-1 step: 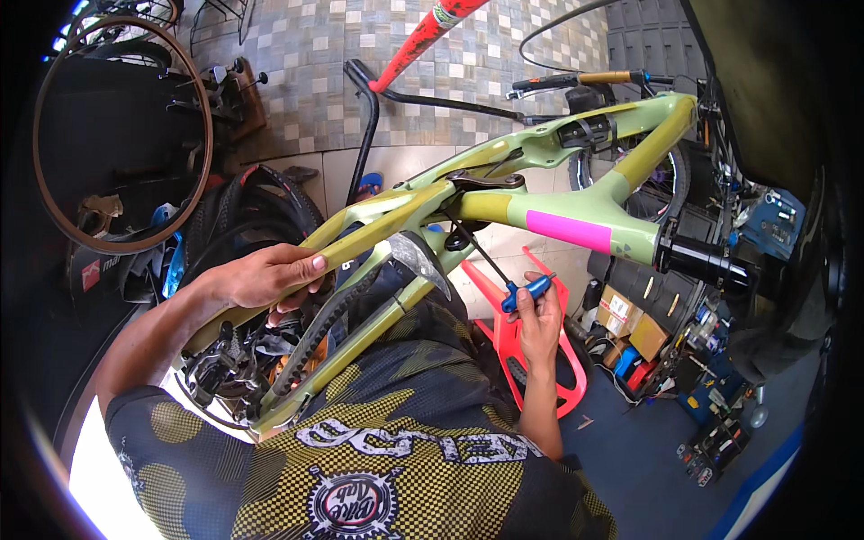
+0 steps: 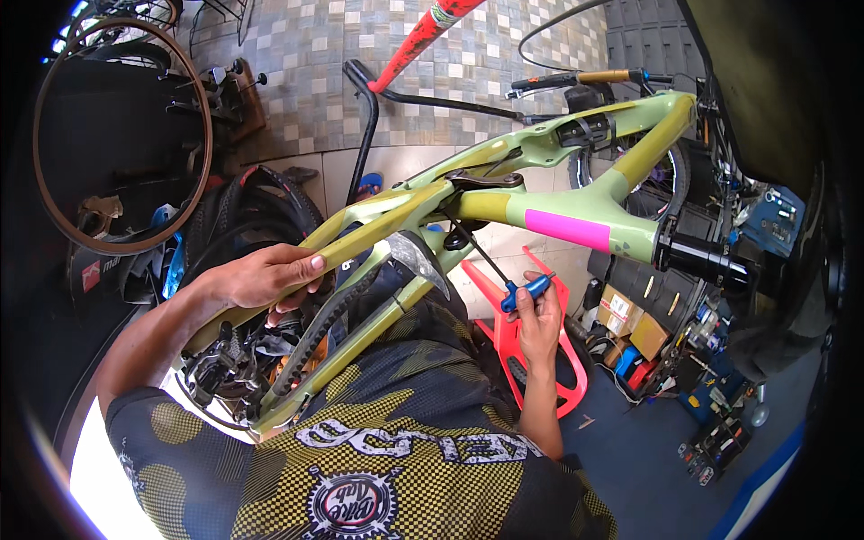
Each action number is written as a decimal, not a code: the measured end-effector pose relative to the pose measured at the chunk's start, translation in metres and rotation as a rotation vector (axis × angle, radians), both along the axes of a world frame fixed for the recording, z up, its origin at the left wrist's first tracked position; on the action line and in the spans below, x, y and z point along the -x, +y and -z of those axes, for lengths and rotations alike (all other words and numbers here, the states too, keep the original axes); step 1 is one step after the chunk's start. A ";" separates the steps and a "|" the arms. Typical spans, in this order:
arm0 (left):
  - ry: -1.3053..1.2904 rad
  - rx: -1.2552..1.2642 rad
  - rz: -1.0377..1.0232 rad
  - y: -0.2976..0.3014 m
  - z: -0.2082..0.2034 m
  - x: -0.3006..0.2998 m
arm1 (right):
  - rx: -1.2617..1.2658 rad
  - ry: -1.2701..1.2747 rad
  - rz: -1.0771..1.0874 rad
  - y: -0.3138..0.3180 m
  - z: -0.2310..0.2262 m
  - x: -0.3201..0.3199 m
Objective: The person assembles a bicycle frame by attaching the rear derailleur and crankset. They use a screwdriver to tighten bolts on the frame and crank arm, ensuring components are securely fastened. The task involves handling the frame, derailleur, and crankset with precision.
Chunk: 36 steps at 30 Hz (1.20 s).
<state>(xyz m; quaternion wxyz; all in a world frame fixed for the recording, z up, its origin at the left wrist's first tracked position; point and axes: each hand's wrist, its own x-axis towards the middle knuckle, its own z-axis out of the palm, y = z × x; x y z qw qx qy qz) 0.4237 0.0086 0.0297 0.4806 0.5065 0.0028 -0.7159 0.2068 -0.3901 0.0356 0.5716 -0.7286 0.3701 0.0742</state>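
Observation:
A green and olive bicycle frame (image 2: 594, 202) with a pink panel lies across the view in front of me. My left hand (image 2: 270, 279) is closed round one of its olive rear tubes, thumb on top. Between the fingers of my right hand (image 2: 538, 328) is the blue handle of a T-handle hex key (image 2: 525, 293). The key's dark shaft slants up and left to the frame's pivot area, below a dark linkage (image 2: 486, 181); its tip is hidden there. A grey guard (image 2: 418, 261) and a rear derailleur (image 2: 225, 364) sit on the rear part of the frame.
A brown wheel rim (image 2: 38, 144) stands at the left, near several black tires (image 2: 261, 202). A red pole (image 2: 418, 47) with black legs is beyond the frame. A bright red plastic piece (image 2: 573, 387) stands below my right hand. Cardboard boxes (image 2: 648, 337) and tools crowd the right.

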 end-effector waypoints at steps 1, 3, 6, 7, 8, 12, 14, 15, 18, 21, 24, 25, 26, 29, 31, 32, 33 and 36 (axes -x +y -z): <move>-0.011 -0.003 0.002 0.000 0.000 -0.001 | -0.014 -0.019 0.009 -0.001 0.004 0.001; -0.021 -0.014 0.006 -0.001 0.000 -0.001 | -0.010 -0.027 0.004 -0.001 0.006 0.002; -0.036 -0.023 0.019 -0.004 -0.004 -0.002 | -0.008 -0.033 0.001 -0.001 0.007 0.001; -0.042 -0.020 0.023 -0.005 -0.005 -0.003 | -0.007 -0.033 0.002 0.000 0.006 0.001; -0.050 -0.018 0.029 -0.005 -0.006 -0.003 | -0.012 -0.030 0.006 0.001 0.005 0.000; -0.094 -0.079 0.062 -0.011 -0.016 -0.006 | -0.011 -0.033 0.013 0.003 0.005 -0.001; -0.120 -0.095 0.081 -0.011 -0.014 -0.005 | -0.014 -0.041 0.017 0.003 0.006 0.001; -0.117 -0.090 0.077 -0.012 -0.016 -0.006 | -0.022 -0.044 0.021 0.003 0.007 0.002; -0.106 -0.091 0.077 -0.014 -0.020 -0.007 | -0.038 -0.046 0.029 0.004 0.008 0.002; -0.098 -0.091 0.083 -0.012 -0.017 -0.007 | -0.025 -0.052 0.025 0.006 0.009 0.004; -0.078 -0.061 0.059 -0.012 -0.013 -0.007 | -0.024 -0.060 0.023 0.007 0.010 0.007; -0.074 -0.068 0.055 -0.011 -0.013 -0.007 | -0.029 -0.062 0.024 0.007 0.010 0.008; -0.070 -0.074 0.053 -0.011 -0.012 -0.007 | -0.025 -0.071 0.025 0.007 0.010 0.008; -0.060 -0.033 0.038 -0.006 -0.004 -0.003 | -0.014 -0.085 0.029 0.008 0.011 0.010; -0.064 -0.048 0.042 -0.006 -0.006 -0.004 | -0.008 -0.078 0.030 0.009 0.010 0.009; -0.065 -0.053 0.044 -0.006 -0.006 -0.004 | -0.009 -0.091 0.040 0.010 0.010 0.009; -0.070 -0.052 0.047 -0.006 -0.006 -0.004 | -0.010 -0.105 0.050 0.013 0.010 0.008; -0.085 -0.060 0.061 -0.008 -0.009 -0.006 | 0.001 -0.116 0.055 0.015 0.010 0.007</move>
